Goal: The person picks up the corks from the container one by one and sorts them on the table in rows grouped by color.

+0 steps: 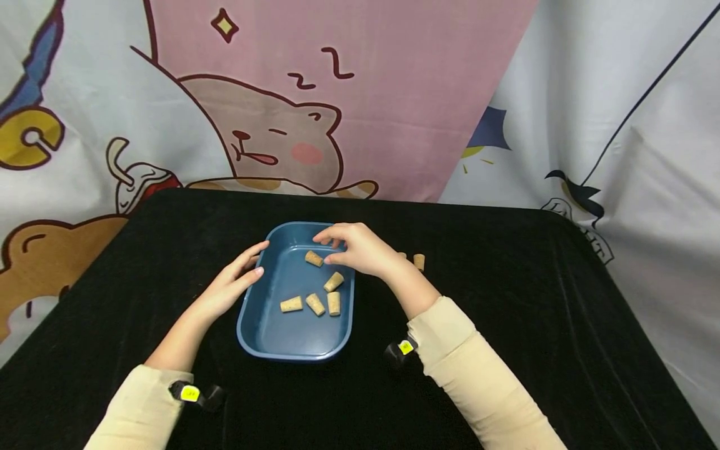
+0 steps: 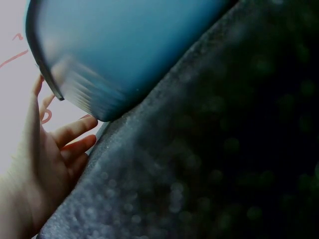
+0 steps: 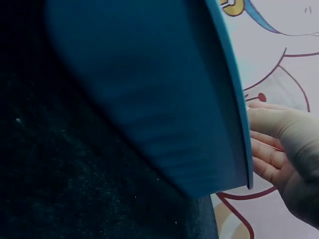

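Black cloth [image 1: 506,337] bearing a blue rectangular tray [image 1: 270,334], five tapered corks [image 1: 334,304] inside.
Left hand [image 1: 229,284], fingers relaxed, touches the tray's left side; right hand [image 1: 362,249] hangs over the far end, fingers parted, apparently holding nothing. Corks should prove light, firm, slightly springy, non-slip; pinch at mid-length.

Five tan tapered corks [image 1: 334,304] lie in a blue rectangular tray [image 1: 298,342] on black cloth [image 1: 506,350] (two more corks [image 1: 419,262] lie right).
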`<state>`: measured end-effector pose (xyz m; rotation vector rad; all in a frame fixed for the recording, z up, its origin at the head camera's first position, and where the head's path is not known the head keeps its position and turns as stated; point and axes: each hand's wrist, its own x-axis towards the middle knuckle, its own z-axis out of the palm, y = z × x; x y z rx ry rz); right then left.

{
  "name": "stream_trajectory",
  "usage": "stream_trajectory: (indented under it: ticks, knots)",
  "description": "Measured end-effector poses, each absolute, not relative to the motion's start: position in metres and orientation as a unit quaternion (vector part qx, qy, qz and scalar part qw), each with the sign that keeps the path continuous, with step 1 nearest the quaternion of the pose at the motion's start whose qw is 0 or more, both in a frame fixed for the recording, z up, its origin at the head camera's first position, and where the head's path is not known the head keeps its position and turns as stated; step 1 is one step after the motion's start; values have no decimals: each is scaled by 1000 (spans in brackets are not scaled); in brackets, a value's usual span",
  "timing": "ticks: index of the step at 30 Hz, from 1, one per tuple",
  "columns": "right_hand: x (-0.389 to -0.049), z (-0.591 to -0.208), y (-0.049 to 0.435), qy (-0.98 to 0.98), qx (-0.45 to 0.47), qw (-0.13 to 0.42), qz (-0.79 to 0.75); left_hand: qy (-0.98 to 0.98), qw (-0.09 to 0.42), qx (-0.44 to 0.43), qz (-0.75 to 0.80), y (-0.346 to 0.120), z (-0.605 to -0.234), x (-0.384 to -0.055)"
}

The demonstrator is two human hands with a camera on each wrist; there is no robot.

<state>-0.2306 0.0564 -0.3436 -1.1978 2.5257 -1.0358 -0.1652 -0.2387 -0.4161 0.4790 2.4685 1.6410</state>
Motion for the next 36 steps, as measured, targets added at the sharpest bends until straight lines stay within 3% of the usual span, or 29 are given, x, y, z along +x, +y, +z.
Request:
stream_trajectory:
  ticks: [17, 36]
  knots:
    - [-252, -345, 21, 891, -346, 181, -230, 820, 69, 156, 546, -237, -417, -165]
    - [-259, -350, 7, 903, -342, 206, -160, 819, 67, 160, 547, -239, -418, -167]
